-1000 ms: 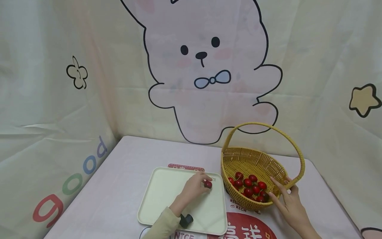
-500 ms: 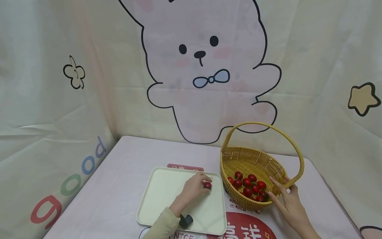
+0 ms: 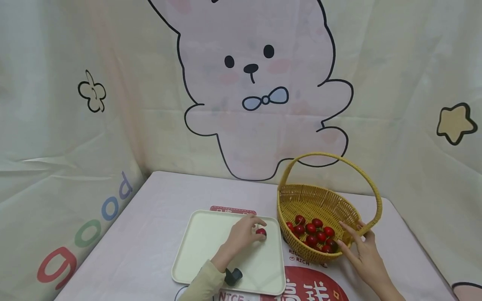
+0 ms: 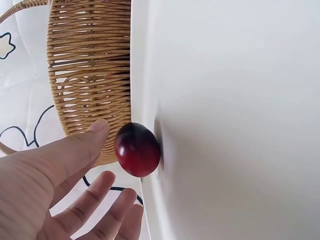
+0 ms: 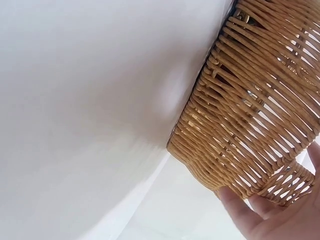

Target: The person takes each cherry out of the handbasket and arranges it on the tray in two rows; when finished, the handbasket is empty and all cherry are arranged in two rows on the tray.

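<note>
A dark red cherry (image 4: 137, 150) rests on the pale tray (image 3: 205, 238) near its right edge. Spread around it, with a small gap in the left wrist view, are the thumb and fingers of my left hand (image 3: 241, 236). My right hand (image 3: 363, 259) holds the rim of the yellow wicker basket (image 3: 320, 196) by the right foot of its handle, some fingers inside the rim. Several red cherries (image 3: 311, 240) lie in the front part of the basket. In the right wrist view, fingertips (image 5: 232, 197) touch the woven wall.
The basket stands right beside the tray on a white printed tablecloth (image 3: 150, 234). Its tall arched handle (image 3: 339, 157) rises above it. A cloth backdrop (image 3: 165, 146) with cartoon drawings closes off the back and sides. A dark wrist device (image 3: 233, 276) sits at the left sleeve.
My left fingers have loosened from the cherry, which now sits on the tray between them; before, they pinched it by the right edge. My right hand stays at the basket.
</note>
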Available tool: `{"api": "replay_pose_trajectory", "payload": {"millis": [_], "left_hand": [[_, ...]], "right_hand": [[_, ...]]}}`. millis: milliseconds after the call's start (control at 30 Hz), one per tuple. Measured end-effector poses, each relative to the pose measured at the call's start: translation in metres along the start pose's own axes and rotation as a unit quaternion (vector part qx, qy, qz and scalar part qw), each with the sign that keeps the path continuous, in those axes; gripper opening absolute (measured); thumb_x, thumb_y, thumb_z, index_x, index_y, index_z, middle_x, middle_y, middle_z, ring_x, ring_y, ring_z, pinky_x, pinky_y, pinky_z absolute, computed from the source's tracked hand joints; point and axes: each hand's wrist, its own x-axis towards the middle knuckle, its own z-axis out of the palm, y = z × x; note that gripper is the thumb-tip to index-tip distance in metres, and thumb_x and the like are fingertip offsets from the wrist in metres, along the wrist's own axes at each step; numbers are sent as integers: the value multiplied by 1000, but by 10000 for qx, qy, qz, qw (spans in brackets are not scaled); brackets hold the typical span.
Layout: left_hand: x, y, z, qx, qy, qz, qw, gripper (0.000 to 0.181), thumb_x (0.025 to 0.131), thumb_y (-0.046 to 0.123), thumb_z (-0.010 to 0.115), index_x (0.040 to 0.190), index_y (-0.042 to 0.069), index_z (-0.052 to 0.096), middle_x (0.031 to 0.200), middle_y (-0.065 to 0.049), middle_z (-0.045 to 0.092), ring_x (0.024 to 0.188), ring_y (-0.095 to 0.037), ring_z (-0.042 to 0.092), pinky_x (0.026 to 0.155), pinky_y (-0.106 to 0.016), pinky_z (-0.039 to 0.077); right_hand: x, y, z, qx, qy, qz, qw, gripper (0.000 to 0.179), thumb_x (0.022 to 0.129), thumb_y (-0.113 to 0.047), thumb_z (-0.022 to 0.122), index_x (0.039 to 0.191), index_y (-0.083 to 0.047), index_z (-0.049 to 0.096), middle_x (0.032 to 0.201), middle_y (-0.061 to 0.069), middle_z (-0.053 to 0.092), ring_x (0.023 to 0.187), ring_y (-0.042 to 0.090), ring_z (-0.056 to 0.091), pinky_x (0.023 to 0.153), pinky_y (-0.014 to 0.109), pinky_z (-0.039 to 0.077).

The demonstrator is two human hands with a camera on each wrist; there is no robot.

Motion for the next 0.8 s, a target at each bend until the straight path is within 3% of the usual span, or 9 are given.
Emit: {"api": "replay_pose_trajectory", "payload": {"millis": [200, 333, 400, 467, 567, 600, 733, 800], "left_hand": [[-1, 4, -4, 44, 79, 73, 9999, 27, 75, 27, 76, 100, 22, 69, 106, 1, 61, 87, -13, 59, 63, -20, 45], [-1, 6, -7, 23, 121, 111, 9999, 26, 76, 26, 75, 101, 22, 70, 101, 2, 60, 87, -14, 59, 62, -19, 43], [-1, 6, -7, 7, 123, 125, 9998, 26, 76, 26, 75, 101, 22, 70, 98, 1, 60, 86, -15, 59, 61, -19, 43], [-1, 7, -8, -3, 127, 124, 9998, 26, 76, 27, 75, 101, 22, 70, 96, 1, 60, 85, -14, 58, 60, -18, 42], [-1, 8, -8, -24, 134, 129, 9998, 25, 76, 27, 75, 101, 22, 70, 94, 1, 59, 84, -14, 58, 59, -18, 41], [-1, 8, -8, -24, 133, 130, 9998, 25, 76, 27, 75, 100, 22, 70, 94, 1, 59, 84, -14, 58, 59, -17, 40], [-2, 9, -9, -44, 118, 162, 9998, 24, 77, 26, 75, 100, 22, 70, 94, 1, 59, 84, -14, 58, 58, -17, 40], [-2, 10, -10, -67, 122, 182, 9997, 24, 77, 26, 75, 101, 21, 70, 94, 0, 59, 84, -15, 58, 58, -17, 40]], "right_hand": [[2, 1, 0, 243, 647, -185, 9974, 61, 77, -17, 75, 132, -16, 48, 145, 30, 9, 114, 54, 36, 58, 66, 42], [5, 3, -4, 254, 1203, -596, 9906, 70, 65, -5, 81, 128, -11, 51, 144, 27, 17, 117, 51, 38, 58, 62, 45], [8, 4, -6, 229, 1400, -797, 9867, 75, 61, -1, 82, 129, -9, 51, 143, 27, 23, 115, 48, 41, 61, 48, 51], [12, 6, -8, 228, 1546, -954, 9831, 76, 60, 1, 82, 129, -7, 50, 141, 26, 27, 108, 43, 46, 70, 25, 52], [19, 8, -11, 369, 1703, -1109, 9784, 68, 69, -11, 81, 130, -6, 49, 139, 24, 33, 101, 26, 50, 78, -1, 33], [22, 8, -11, 450, 1758, -1199, 9760, 65, 74, -18, 78, 130, -5, 47, 137, 24, 35, 101, 19, 51, 81, -3, 28], [31, 10, -11, 848, 1956, -1679, 9625, 64, 86, -44, 56, 131, -1, 38, 131, 20, 40, 102, -9, 46, 85, -1, 32], [36, 11, -11, 947, 2084, -1943, 9539, 65, 88, -45, 52, 129, 1, 33, 129, 17, 43, 98, -14, 48, 85, 0, 34]]}}
